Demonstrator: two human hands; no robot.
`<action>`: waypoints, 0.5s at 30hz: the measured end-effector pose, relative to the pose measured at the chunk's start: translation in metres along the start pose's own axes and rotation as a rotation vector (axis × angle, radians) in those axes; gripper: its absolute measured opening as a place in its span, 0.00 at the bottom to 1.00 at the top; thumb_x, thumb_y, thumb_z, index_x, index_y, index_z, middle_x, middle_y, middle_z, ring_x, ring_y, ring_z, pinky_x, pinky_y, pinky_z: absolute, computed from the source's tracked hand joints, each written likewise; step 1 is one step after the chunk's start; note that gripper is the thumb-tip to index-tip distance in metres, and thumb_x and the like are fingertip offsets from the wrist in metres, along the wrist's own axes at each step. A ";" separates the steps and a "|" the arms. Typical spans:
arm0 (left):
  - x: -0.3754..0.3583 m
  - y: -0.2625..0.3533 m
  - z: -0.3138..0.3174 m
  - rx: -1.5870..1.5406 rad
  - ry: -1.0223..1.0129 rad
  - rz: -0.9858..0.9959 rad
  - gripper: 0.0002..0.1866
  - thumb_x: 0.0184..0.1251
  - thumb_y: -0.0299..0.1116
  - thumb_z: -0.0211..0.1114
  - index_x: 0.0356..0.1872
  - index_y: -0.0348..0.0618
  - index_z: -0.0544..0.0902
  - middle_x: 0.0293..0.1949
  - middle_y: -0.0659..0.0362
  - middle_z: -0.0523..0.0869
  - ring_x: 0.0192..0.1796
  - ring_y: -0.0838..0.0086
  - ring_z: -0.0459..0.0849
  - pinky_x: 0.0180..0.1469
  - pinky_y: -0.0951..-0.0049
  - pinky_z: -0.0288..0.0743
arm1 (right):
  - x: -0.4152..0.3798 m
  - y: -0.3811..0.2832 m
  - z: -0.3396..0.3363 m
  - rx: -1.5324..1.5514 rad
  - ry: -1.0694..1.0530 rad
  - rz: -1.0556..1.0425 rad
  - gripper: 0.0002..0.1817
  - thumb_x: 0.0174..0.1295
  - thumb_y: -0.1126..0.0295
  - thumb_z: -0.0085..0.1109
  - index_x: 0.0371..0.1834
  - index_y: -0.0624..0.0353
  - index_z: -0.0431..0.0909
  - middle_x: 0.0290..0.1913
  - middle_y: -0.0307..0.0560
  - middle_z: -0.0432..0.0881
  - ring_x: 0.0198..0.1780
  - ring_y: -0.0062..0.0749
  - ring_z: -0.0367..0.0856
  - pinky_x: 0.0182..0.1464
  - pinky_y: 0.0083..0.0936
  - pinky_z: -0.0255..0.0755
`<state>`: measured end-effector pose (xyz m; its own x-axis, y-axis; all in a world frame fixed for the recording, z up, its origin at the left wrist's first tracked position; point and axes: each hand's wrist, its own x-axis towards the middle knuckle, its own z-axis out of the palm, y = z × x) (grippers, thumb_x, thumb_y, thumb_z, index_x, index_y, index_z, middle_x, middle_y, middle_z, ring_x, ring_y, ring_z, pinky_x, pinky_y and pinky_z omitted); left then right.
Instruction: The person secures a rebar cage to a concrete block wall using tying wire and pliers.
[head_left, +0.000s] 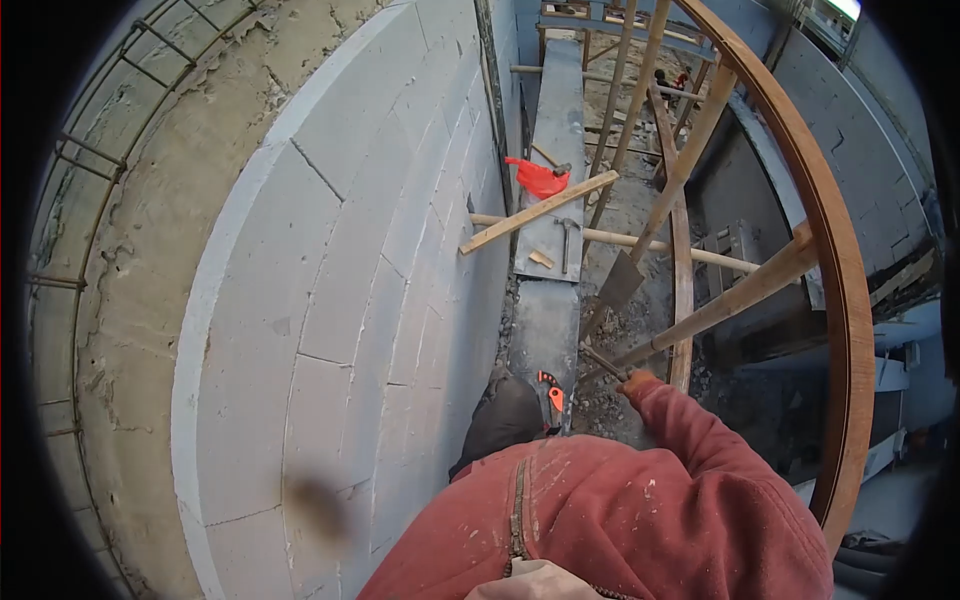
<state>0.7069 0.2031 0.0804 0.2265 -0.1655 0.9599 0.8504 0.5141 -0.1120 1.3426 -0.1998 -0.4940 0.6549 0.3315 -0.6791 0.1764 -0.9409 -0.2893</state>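
My right hand (640, 382) reaches forward at the right of the plank walkway, its fingers closed round a slim tool handle (604, 362). The far end of that tool is too small to name. Out of view is my left hand. Near my knee, an orange and black hand tool (554, 394) lies on the walkway. Farther along the planks are a claw hammer (566, 243), a small wood block (541, 258) and a red plastic bag (540, 179). A loose timber strip (540, 212) slants across the walkway.
A pale block wall (330, 300) rises close on my left. Wooden poles (740, 290) and a long curved-looking brown beam (835, 250) stand on my right. A flat grey plate (621, 280) leans near a pole. Rubble (625, 335) lies below the walkway (552, 120).
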 end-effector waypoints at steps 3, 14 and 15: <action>0.030 0.161 -0.041 -0.144 0.425 0.132 0.35 0.70 0.55 0.50 0.55 0.25 0.71 0.59 0.33 0.70 0.59 0.47 0.73 0.58 0.45 0.67 | 0.057 -0.057 -0.049 -0.270 -0.113 -0.024 0.23 0.49 0.54 0.66 0.46 0.56 0.83 0.44 0.57 0.83 0.49 0.49 0.81 0.51 0.38 0.73; 0.101 0.471 0.044 -0.492 0.075 0.093 0.28 0.68 0.58 0.50 0.51 0.45 0.80 0.52 0.50 0.80 0.54 0.57 0.78 0.59 0.50 0.64 | 0.207 0.027 -0.139 0.093 -0.126 0.359 0.21 0.54 0.54 0.61 0.45 0.56 0.83 0.46 0.57 0.83 0.49 0.47 0.81 0.50 0.34 0.72; 0.101 0.487 0.035 -0.513 0.036 0.090 0.27 0.68 0.57 0.50 0.51 0.45 0.80 0.52 0.49 0.80 0.54 0.57 0.78 0.60 0.51 0.64 | 0.205 0.039 -0.154 0.017 -0.154 0.395 0.21 0.57 0.52 0.58 0.45 0.55 0.83 0.47 0.56 0.82 0.51 0.47 0.80 0.51 0.34 0.71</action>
<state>1.1273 0.4666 0.1319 0.3184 -0.1733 0.9320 0.9479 0.0507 -0.3144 1.5972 -0.1792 -0.5409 0.5520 -0.0470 -0.8325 -0.0794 -0.9968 0.0037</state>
